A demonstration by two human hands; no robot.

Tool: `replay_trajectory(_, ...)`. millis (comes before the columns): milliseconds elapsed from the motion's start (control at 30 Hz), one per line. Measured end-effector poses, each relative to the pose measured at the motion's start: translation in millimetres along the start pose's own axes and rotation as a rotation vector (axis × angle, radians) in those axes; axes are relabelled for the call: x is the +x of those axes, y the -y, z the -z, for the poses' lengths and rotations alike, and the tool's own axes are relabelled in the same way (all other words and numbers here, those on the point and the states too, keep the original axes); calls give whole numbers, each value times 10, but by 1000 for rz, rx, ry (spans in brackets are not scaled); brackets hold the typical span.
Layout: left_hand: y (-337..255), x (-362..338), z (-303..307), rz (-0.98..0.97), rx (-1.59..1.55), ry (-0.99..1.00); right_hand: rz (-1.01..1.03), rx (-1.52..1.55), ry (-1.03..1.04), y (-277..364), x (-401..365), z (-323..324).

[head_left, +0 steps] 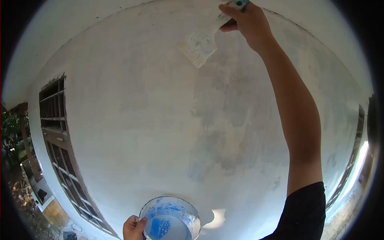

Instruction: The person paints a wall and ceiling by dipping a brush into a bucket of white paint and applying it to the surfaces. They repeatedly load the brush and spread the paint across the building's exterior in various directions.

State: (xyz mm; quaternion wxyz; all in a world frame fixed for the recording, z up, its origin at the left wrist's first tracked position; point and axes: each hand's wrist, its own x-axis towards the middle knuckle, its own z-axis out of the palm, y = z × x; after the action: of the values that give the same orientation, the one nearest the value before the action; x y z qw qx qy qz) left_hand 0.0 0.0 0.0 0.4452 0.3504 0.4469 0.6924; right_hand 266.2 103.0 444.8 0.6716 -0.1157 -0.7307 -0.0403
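High on the wall, my right hand (250, 25) is closed around the handle of a wide paintbrush (199, 45). The handle's end is blue-green with a hole in it, and the brush head is coated in whitish paint. Its bristles slant down and left, overlapping the upper wall in this view. Low in front of me, my left hand (134, 228) grips the left rim of a round paint basin (168, 206). The basin's inner wall is smeared blue and white, and pale liquid paint (176, 228) lies in the bottom. My left thumb hooks over the rim.
A wall (140, 104) with patchy white and grey areas fills the view. On the left is a brown-framed window (66, 168) with a barred vent (53, 105) above. Another window (352, 160) sits at the far right. The ceiling edge runs along the top.
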Motion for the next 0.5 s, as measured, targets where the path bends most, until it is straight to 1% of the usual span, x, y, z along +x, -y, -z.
replay_trajectory(67,104,8,-51,-179,91,23,154,-149,-2,-32,291,-23)
replay_trajectory(100,157,-149,-329,-175,10,8,198,-156,67,163,554,-42)
replay_trajectory(167,53,-166,-289,-161,25,-35,219,-376,49,287,665,20)
replay_trajectory(200,55,-190,-300,-192,24,-43,217,-368,54,397,663,14)
replay_trajectory(267,8,-292,-322,-159,68,-69,388,-645,31,596,550,-65)
replay_trajectory(300,18,-318,-344,-132,105,-82,389,-640,43,553,486,-147)
replay_trajectory(367,149,-256,-342,-151,108,-95,898,-848,92,393,326,-331)
replay_trajectory(433,193,-194,-317,-187,116,-100,981,-937,256,39,-34,-619)
replay_trajectory(467,189,-176,-306,-176,123,-102,1179,-957,263,-157,-246,-754)
replay_trajectory(500,205,-159,-295,-165,126,-103,1234,-993,305,-282,-503,-861)
